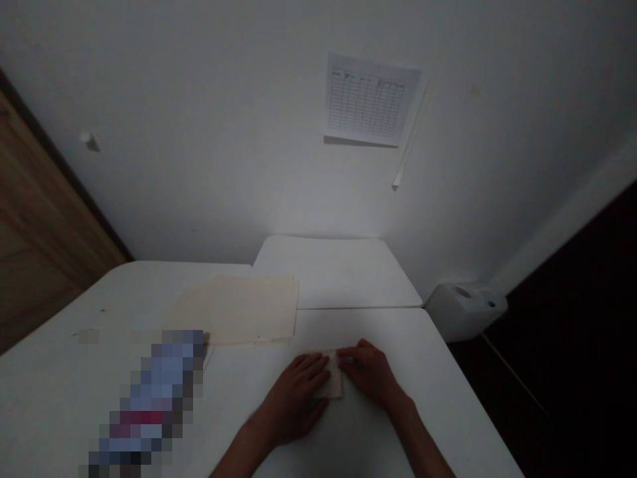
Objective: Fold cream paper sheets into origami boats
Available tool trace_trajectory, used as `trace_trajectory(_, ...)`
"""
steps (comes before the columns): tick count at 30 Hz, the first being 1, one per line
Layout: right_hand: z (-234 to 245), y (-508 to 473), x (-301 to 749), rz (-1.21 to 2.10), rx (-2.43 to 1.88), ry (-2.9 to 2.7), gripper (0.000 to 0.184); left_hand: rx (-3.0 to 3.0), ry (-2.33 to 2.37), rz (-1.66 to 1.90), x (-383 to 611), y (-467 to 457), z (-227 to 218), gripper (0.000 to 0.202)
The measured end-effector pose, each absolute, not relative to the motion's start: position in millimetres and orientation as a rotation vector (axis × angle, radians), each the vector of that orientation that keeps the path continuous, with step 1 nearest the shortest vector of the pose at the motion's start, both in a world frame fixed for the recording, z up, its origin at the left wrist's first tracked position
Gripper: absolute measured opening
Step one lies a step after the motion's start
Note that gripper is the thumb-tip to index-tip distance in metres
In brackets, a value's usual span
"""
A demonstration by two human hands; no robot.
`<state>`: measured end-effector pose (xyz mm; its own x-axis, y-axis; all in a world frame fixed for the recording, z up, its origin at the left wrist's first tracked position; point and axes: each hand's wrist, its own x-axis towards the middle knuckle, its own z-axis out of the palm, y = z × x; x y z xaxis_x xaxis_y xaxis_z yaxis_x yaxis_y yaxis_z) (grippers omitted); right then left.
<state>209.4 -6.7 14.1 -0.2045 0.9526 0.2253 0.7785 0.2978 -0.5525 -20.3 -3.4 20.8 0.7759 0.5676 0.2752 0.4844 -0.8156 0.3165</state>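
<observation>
A small folded cream cloth [334,384] lies on the white table [388,332] in front of me. My left hand [294,398] rests flat on its left part, fingers stretched out. My right hand [369,372] presses on its right edge, fingers curled down onto the fabric. Most of the cloth is hidden under the two hands.
A stack of flat cream sheets [239,309] lies behind the hands to the left. A blurred, pixelated patch [149,405] covers the table's left front. A second white table [338,269] stands against the wall. A white box-shaped unit [465,309] sits on the floor at right; a printed sheet [368,99] hangs on the wall.
</observation>
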Motion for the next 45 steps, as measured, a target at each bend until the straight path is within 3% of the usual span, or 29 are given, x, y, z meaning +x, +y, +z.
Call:
trace_trajectory(16, 16, -13, 209, 0.449, -1.486, -2.053, 0.037, 2.700, 0.936, 0.729, -53, -12, 14, 0.039)
trace_trajectory(36, 22, -21, 206, 0.397, -1.458, -2.130, 0.043, 2.670, 1.004, 0.715, -62, -13, 13, 0.025)
trace_trajectory(45, 21, -23, 205, 0.328, -1.417, -2.163, 0.042, 2.668, 1.019, 0.762, -63, -14, 9, 0.028)
